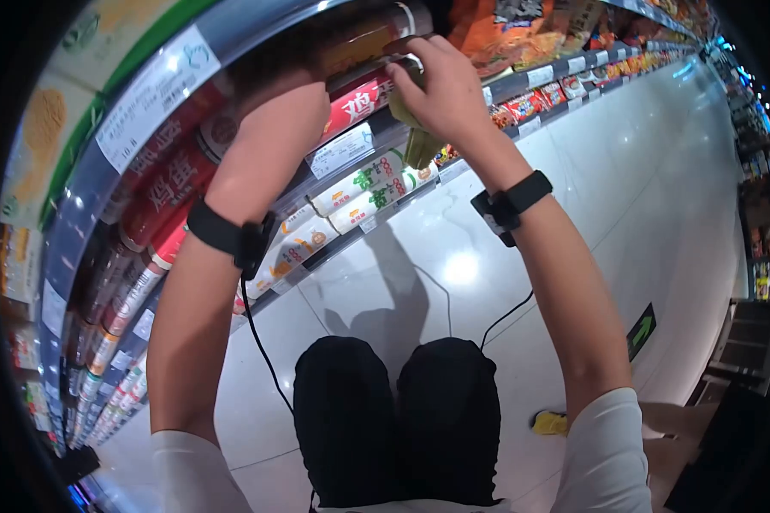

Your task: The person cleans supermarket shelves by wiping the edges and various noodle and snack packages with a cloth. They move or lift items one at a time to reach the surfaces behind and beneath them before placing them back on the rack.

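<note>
My right hand (443, 92) is closed on a folded olive-green cloth (421, 149), which hangs below the palm at the front edge of the shelf. Its fingertips are at a dark-wrapped package with a yellowish-brown label (364, 50). My left hand (287, 73) reaches into the shaded shelf beside that package; its fingers are lost in the dark. Just under both hands lies a red package with white characters (358, 109). A black band is strapped round each wrist, with a cable running down.
Price tags (340, 152) line the shelf edges. Rolls of white-and-green packaged noodles (364, 205) fill the lower shelf. Orange snack bags (509, 34) are at upper right. A glossy tiled floor (573, 171) carries a green arrow sign (642, 332). Another person's yellow shoe (549, 422) stands at right.
</note>
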Demonstrator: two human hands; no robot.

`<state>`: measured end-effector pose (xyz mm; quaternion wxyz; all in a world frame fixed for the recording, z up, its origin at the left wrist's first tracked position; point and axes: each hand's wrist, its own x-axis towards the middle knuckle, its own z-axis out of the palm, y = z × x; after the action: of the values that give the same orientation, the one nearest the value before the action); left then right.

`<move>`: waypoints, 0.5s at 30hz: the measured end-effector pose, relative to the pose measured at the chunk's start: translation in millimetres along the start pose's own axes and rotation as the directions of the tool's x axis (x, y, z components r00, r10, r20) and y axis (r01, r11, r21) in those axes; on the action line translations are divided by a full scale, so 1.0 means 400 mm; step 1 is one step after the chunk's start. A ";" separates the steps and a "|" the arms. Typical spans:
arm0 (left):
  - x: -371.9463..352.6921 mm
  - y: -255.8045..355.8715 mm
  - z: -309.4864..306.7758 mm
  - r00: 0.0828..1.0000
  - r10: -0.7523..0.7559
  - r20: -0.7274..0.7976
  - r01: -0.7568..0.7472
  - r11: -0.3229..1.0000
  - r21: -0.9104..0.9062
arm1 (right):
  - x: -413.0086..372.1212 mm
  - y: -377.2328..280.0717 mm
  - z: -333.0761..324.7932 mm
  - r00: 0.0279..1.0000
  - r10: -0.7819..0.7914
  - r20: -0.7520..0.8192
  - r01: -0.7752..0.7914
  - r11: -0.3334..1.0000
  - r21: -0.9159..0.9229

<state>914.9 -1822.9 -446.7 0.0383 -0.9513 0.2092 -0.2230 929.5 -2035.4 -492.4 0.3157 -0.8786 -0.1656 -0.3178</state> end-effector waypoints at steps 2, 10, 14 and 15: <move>0.000 -0.003 0.000 1.000 -0.010 -0.027 0.011 1.000 0.014 | -0.001 0.018 0.017 1.000 -0.011 0.011 0.011 0.999 0.030; 0.002 -0.022 -0.007 0.999 -0.048 -0.019 0.049 0.999 0.022 | 0.056 0.066 -0.010 0.989 -0.102 -0.104 0.115 0.985 0.129; 0.016 -0.017 -0.002 0.998 -0.065 -0.015 0.066 0.997 0.027 | 0.138 0.069 0.001 0.932 -0.359 0.045 0.361 0.919 -0.160; 0.025 -0.017 -0.001 0.997 -0.072 -0.011 0.072 0.997 0.026 | 0.166 0.084 0.034 0.920 -0.224 0.322 0.326 0.894 -0.309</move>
<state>925.4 -1820.9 -440.9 0.0416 -0.9566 0.1720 -0.2317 1001.5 -2045.8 -471.7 0.0761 -0.9242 -0.2716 -0.2576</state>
